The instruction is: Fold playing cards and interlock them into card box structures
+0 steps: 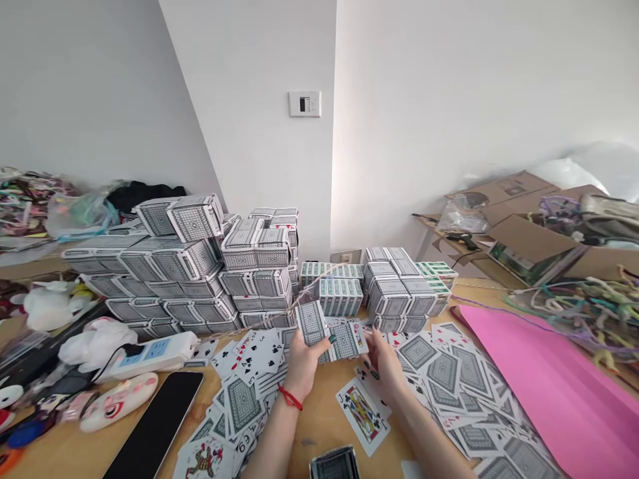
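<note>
My left hand (305, 362), with a red string bracelet at the wrist, is closed around grey-backed playing cards (312, 322); its thumb lies across them. More cards (345, 342) fan out to the right, one showing part of a picture face. At that right edge my right hand (384, 364) is curled, thumb and fingers pinching a playing card (363, 340) partly hidden by the hand. A face-up jack of clubs (364, 414) lies on the table below, overlapping another card under my right fingers. Near the front edge stands an open card box (335, 464).
Stacked grey decks (174, 263) rise at the left, more decks (399, 286) at the right, with green-white boxes (341, 296) between. Loose cards (444, 372) spread both sides. Around them are a phone (157, 426), a power strip (150, 356), pink sheet (539, 379) and cardboard box (589, 266).
</note>
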Motion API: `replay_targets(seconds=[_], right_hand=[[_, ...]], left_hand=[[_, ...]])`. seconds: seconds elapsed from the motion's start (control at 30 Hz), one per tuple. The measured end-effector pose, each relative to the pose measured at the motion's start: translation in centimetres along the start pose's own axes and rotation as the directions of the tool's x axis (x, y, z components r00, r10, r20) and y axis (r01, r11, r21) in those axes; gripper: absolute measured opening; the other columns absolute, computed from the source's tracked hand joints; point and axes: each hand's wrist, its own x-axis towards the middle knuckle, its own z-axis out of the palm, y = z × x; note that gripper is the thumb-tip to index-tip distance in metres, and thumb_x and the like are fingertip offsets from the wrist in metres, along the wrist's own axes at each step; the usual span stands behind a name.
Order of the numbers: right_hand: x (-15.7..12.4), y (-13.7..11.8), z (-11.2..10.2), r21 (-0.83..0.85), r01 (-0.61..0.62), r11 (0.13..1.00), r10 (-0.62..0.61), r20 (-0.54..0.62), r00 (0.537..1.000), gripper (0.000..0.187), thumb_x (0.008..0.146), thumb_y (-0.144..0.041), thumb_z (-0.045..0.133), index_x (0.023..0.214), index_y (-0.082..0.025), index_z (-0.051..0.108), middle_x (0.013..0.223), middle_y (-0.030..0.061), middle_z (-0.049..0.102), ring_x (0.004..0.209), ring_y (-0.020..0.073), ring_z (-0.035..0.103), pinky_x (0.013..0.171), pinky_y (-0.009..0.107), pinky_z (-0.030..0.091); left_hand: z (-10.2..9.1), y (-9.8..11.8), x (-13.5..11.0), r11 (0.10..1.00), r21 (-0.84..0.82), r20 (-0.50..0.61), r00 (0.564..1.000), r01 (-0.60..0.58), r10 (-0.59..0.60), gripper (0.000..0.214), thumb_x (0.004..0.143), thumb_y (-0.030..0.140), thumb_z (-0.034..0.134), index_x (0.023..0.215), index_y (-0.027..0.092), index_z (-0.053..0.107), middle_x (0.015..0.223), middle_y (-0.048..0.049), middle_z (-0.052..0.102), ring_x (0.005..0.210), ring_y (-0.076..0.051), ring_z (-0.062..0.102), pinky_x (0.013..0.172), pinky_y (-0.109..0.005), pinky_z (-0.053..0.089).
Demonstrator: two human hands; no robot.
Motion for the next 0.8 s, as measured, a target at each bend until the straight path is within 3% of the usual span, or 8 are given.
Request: replay_targets(seconds=[0.07,0.13,0.23,0.33,0.43,0.53,0.67,0.8], right_hand=[[0.1,0.1,0.1,0.211,-0.102,0.972,0.084,0.096,0.992,0.039,0.073,-0.054,0.056,0.057,-0.02,0.044,0.039,-0.0104,0.026,0.034,0.0058,0.016,0.037,0.02,0.02],[0.1,0.2,0.3,0.33,-0.152,0.932,0.118,0.119,0.986,0.038,0.068,-0.047,0.065,0.055,-0.02,0.043,0.041,-0.0108,0.028,0.035,0.0048,0.018,0.037,0.019,0.02],[-0.2,0.0,1.0,0.406,-0.161,0.899,0.117,0.129,0.985,0.026,0.07,-0.044,0.066,0.069,-0.019,0.056,0.053,-0.0057,0.051,0.042,0.0073,0.039,0.041,0.019,0.03],[-0.5,-0.7,1.6,0.457,-0.16,0.875,0.066,0.215,0.974,0.033,0.076,-0.049,0.058,0.094,-0.022,0.062,0.089,0.0022,0.066,0.075,0.0161,0.059,0.063,0.027,0.045],[-0.7,-1.0,1.9,0.496,-0.15,0.855,0.013,0.269,0.963,0.037,0.078,-0.048,0.055,0.105,-0.023,0.061,0.108,0.0037,0.064,0.1,0.0215,0.056,0.085,0.034,0.042],[-0.9,-0.7,1.9,0.516,-0.141,0.845,-0.002,0.267,0.964,0.038,0.08,-0.043,0.055,0.111,-0.023,0.059,0.117,0.003,0.061,0.112,0.0208,0.05,0.098,0.036,0.034],[-0.8,-0.3,1.8,0.512,-0.117,0.851,0.002,0.221,0.975,0.038,0.078,-0.043,0.057,0.11,-0.021,0.061,0.118,0.0044,0.061,0.118,0.0207,0.046,0.103,0.036,0.028],[-0.6,0.0,1.8,0.484,-0.043,0.874,-0.029,0.139,0.99,0.034,0.076,-0.04,0.061,0.103,-0.02,0.064,0.116,0.0054,0.062,0.119,0.0218,0.046,0.102,0.036,0.032]], left_hand=[[0.0,-0.1,0.1,0.999,-0.035,0.009,1.0,0.01,-0.01,0.051,0.062,0.019,0.071,0.109,0.016,0.054,0.103,-0.0102,0.067,0.094,-0.025,0.062,0.086,-0.039,0.045],[0.2,-0.2,0.1,0.999,-0.05,0.005,1.0,0.019,-0.019,0.051,0.061,0.02,0.072,0.108,0.016,0.055,0.103,-0.0105,0.067,0.094,-0.026,0.062,0.086,-0.039,0.046],[0.7,-0.2,-0.1,0.998,-0.06,0.022,0.999,0.029,-0.028,0.049,0.06,0.019,0.072,0.106,0.016,0.056,0.101,-0.0104,0.068,0.093,-0.026,0.063,0.084,-0.039,0.047],[1.2,-0.1,-0.3,0.997,-0.073,0.051,0.998,0.026,-0.022,0.047,0.06,0.018,0.072,0.105,0.016,0.056,0.103,-0.0102,0.067,0.095,-0.026,0.062,0.083,-0.038,0.047],[1.4,-0.1,-0.4,0.997,-0.073,0.07,0.997,0.016,-0.011,0.044,0.062,0.018,0.071,0.104,0.016,0.056,0.104,-0.0102,0.067,0.096,-0.025,0.062,0.084,-0.037,0.047],[1.4,-0.2,-0.4,0.998,-0.061,0.078,0.997,0.018,-0.013,0.044,0.062,0.018,0.071,0.104,0.016,0.056,0.104,-0.01,0.067,0.096,-0.025,0.062,0.084,-0.036,0.047],[1.4,-0.7,-0.4,0.999,-0.046,0.074,0.997,-0.006,0.01,0.049,0.063,0.017,0.071,0.109,0.017,0.054,0.107,-0.0095,0.066,0.098,-0.024,0.061,0.085,-0.036,0.046],[1.3,-1.2,-0.3,1.0,-0.018,0.064,0.998,0.006,-0.005,0.05,0.063,0.017,0.071,0.11,0.017,0.054,0.106,-0.0099,0.066,0.096,-0.024,0.062,0.085,-0.036,0.047]])
